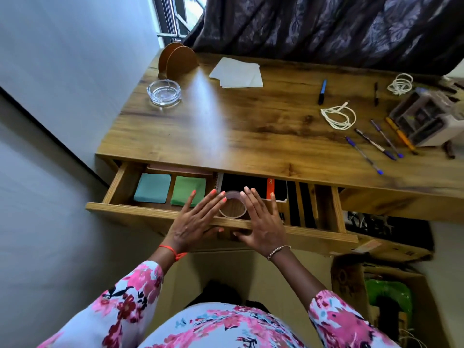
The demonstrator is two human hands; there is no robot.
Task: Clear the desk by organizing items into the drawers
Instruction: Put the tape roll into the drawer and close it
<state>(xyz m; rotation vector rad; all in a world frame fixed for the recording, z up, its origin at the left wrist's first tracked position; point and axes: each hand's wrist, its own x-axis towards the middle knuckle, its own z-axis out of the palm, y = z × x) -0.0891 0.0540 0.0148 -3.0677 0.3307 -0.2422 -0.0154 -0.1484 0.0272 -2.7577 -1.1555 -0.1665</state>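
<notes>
Drawer: wide wooden drawer (313,234) stands pulled out from under the grain-patterned wooden desk (226,121), its long axis running left to right.
Tape roll: clear plastic tape roll (232,215) lies flat inside the drawer, near the front board, with its hole facing up and the wood floor showing through it.
Left hand: left hand (193,219) lies flat over the front board just left of the roll, fingers straight and spread, holding nothing, thumb tucked under the board.
Right hand: right hand (263,219) mirrors it just right of the roll, fingers straight, empty. Whether either hand touches the roll cannot be told.
Drawer contents: teal square paper pad (152,188) and green square paper pad (188,189) sit side by side at the left; black notebook (241,183) lies behind the roll.
Desk top: ballpoint pens (363,154) lie at the right, each slanting from far-left to near-right; coiled white cord (337,118) lies near them; round glass ashtray (164,92) and white paper sheets (237,72) sit at the far left.
</notes>
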